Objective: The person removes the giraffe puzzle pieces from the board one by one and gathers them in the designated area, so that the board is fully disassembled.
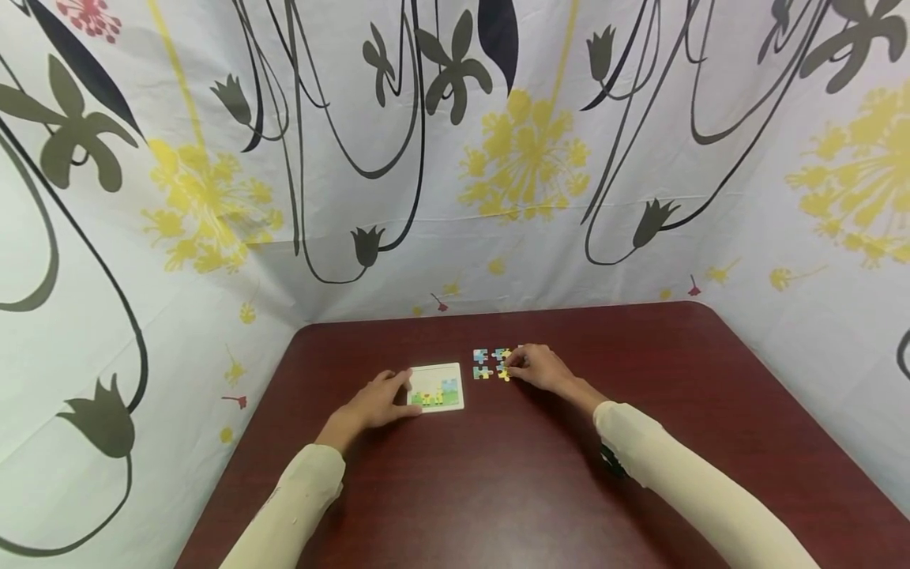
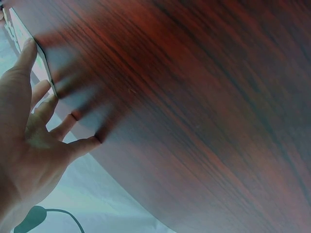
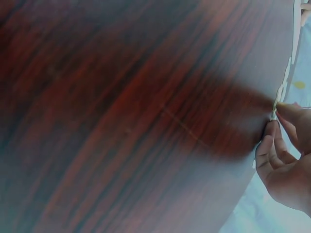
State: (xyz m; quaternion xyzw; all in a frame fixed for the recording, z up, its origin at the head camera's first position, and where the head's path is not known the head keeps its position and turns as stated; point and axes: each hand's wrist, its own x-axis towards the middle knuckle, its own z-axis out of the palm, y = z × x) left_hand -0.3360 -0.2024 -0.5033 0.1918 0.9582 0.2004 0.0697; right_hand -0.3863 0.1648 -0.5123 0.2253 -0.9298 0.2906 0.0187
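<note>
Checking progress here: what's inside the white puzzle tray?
The puzzle tray holds coloured pieces along its bottom and partway up its right side. The left hand hides part of its left edge.

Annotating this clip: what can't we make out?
Head: a loose piece, mostly hidden by the right hand.
Head: fine details on the puzzle board, too small.
Left wrist: the puzzle board's picture, partly behind the left hand.
Right wrist: pictures on loose pieces, seen edge-on.

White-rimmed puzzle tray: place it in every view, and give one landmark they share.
Head: the tray sits just below centre, the left hand at its left edge.
Left wrist: tray at upper left, seen slanted.
Right wrist: apparently the pale strip at upper right.
Shared landmark: dark red tabletop.
</note>
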